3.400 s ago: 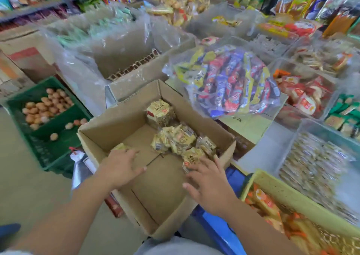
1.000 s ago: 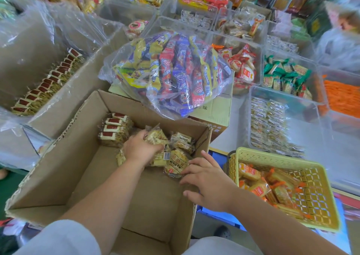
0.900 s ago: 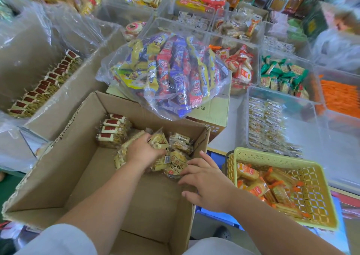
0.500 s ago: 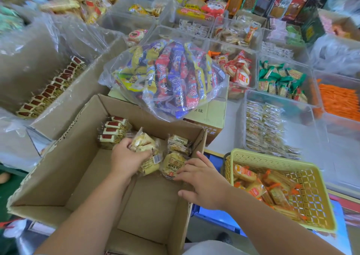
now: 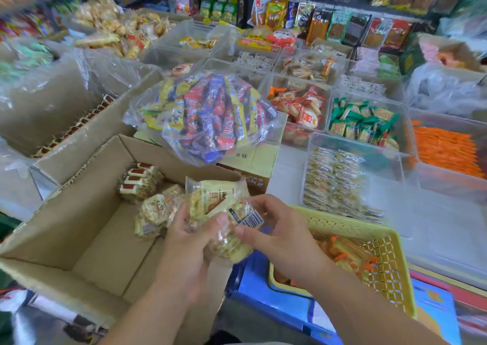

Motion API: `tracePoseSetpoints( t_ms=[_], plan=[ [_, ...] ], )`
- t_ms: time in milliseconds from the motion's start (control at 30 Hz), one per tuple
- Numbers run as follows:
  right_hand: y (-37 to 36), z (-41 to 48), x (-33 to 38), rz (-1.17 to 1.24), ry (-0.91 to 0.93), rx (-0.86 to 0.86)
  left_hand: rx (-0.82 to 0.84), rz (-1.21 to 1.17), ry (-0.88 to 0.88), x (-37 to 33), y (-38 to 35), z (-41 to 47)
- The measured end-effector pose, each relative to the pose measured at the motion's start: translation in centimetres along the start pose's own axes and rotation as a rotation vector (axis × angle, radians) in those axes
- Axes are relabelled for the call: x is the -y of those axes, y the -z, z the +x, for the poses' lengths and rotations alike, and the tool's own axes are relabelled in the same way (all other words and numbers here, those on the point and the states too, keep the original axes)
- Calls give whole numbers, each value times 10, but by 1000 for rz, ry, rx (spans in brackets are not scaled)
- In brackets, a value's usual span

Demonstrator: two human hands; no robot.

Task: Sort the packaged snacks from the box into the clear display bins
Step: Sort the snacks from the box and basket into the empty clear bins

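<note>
Hands (image 5: 184, 242) (image 5: 284, 236) holding snack packs (image 5: 216, 202), more in box (image 5: 79, 181)

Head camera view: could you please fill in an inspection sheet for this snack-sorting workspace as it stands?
Surface: counter crowded with clear bins; little bare top shows.
Job's things: cardboard box open, loose packs lying at its far side; snack packs held over its right edge; clear bin of similar pale packs beyond.
Clutter: clear bag of colourful sticks on a carton; yellow basket of orange packs.
Grippers: left hand and right hand both grip the snack packs.
Cables: nothing seen.
Surroundings: shelves of hung packets behind; image edges blurred.
</note>
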State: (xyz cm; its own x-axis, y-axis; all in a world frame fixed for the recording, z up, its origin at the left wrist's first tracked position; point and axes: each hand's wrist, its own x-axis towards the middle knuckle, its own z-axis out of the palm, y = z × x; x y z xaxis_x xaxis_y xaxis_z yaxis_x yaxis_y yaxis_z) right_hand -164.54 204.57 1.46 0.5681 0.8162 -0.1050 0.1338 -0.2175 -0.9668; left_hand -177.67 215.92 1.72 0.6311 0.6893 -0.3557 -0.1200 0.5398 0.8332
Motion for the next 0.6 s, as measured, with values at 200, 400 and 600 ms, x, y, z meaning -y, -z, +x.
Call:
tracePoseSetpoints(
  t_ms=[200,400,600],
  plan=[
    [101,-71,-34,43,-27,40,-40,-41,56,67,-78,-42],
    [214,-141,-73,88,-31,-70,-175,35,55,141,-160,-71],
    [277,-184,-97,-286,342,-286,-208,3,179,190,-212,-96]
  ],
)
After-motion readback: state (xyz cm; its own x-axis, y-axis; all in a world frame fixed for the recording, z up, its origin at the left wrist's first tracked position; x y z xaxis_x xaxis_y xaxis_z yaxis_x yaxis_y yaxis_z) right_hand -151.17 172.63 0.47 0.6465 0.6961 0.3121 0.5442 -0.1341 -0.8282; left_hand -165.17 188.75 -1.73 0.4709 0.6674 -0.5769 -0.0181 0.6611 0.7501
